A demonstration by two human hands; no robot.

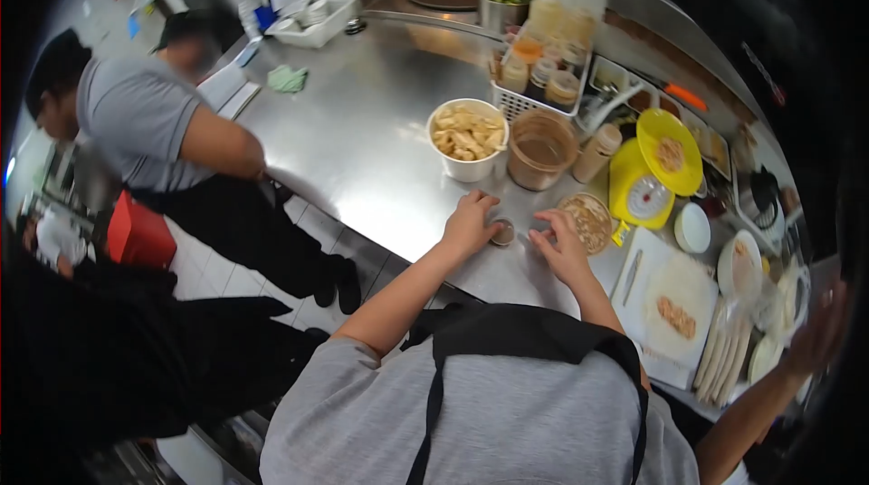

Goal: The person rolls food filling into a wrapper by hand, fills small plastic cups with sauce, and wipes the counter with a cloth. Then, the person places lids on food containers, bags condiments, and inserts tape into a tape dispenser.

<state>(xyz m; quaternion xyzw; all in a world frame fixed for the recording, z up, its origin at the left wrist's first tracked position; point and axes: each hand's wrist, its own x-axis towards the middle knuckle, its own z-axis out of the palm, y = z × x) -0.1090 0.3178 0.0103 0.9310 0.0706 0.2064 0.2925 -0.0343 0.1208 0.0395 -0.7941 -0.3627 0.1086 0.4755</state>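
Note:
A small round cup [503,232] sits on the steel counter between my two hands. My left hand [468,224] is at its left side, fingers apart, with a fingertip at or against its rim. On the other side my right hand [559,248] is open, fingers spread and bent above the counter, holding nothing. Just beyond them stand a white tub [466,136] of pale, chunky pieces and a clear round container [540,150] with a brown coating inside. A round container [587,222] of light brown mix is right beside my right hand.
To the right are a yellow scale [644,195] with food on its pan, a white cutting board [644,304] and a squeeze bottle [597,154]. A white basket [536,106] holds jars. A co-worker [149,123] stands left; another person's arm [769,403] reaches in at right.

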